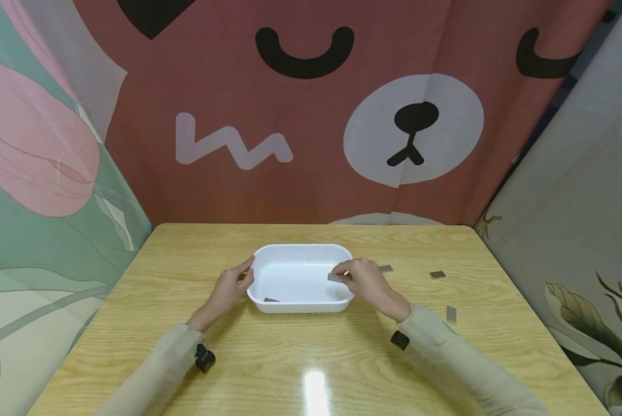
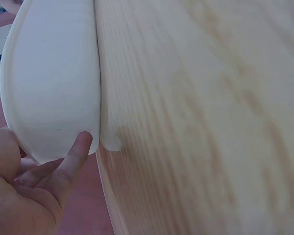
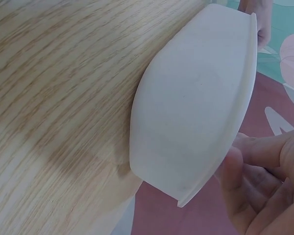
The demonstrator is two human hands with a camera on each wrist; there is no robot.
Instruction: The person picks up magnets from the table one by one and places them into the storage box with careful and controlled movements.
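A white plastic tub (image 1: 300,308) stands on the table. My left hand (image 1: 228,289) holds its left end, and in the left wrist view the fingertip (image 2: 83,142) of that hand rests against the tub's outer wall. Over the right end, my right hand (image 1: 369,284) pinches a small flat grey rectangular piece (image 1: 334,278) between thumb and fingers. The tub's wall (image 3: 191,103) hides that piece in the right wrist view. Inside the tub, a dark small piece (image 1: 271,300) lies near the front left corner, partly hidden by the front wall.
On the wooden table (image 1: 269,358), three small flat pieces lie right of the tub: a grey one (image 1: 386,268) behind my right hand, a brown one (image 1: 437,275) farther right, and a grey one (image 1: 451,314) near my right sleeve. A printed curtain (image 1: 311,196) hangs behind the table.
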